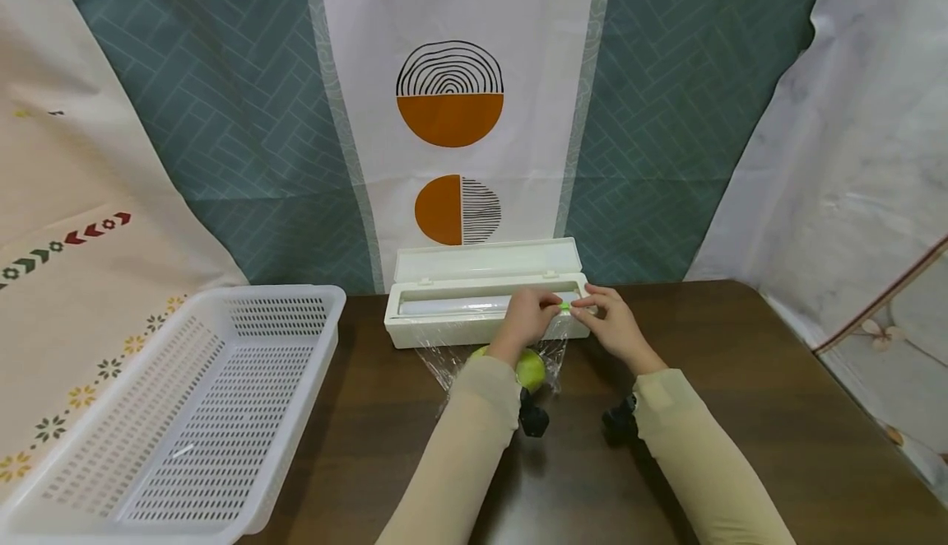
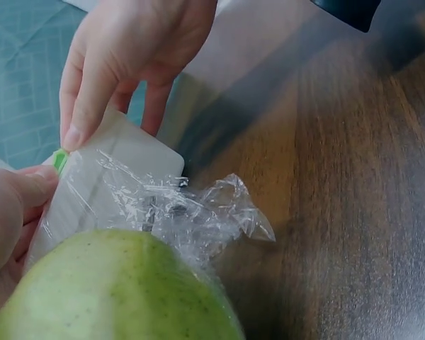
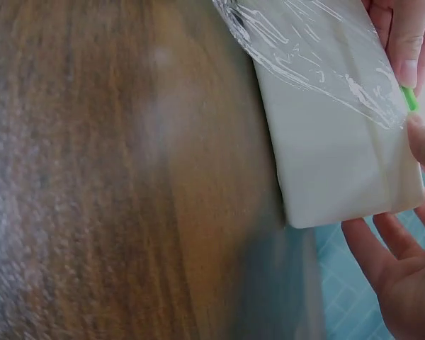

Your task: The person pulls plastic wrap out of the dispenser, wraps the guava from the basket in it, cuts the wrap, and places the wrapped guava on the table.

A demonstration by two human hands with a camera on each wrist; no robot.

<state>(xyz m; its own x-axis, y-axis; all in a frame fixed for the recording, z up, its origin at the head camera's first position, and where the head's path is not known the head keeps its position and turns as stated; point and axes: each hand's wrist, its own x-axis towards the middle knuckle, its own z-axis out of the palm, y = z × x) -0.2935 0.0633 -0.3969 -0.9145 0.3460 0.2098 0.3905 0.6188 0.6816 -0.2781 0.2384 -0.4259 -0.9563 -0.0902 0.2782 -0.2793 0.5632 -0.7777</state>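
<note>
1. The person wears long, plain sleeves of pale beige cloth, matte and softly creased.
2. The left sleeve fits fairly loosely along the forearm and ends near the wrist in a simple left cuff.
3. The right sleeve matches in colour, and its right cuff looks slightly paler in places.
4. A compact black left wrist camera with an angular body sits beside the cuff.
5. A similar black right wrist camera is worn on the other side; its finer details are too small to tell.
6. The left hand and right hand are bare, with short, rounded thumbnails.
</note>
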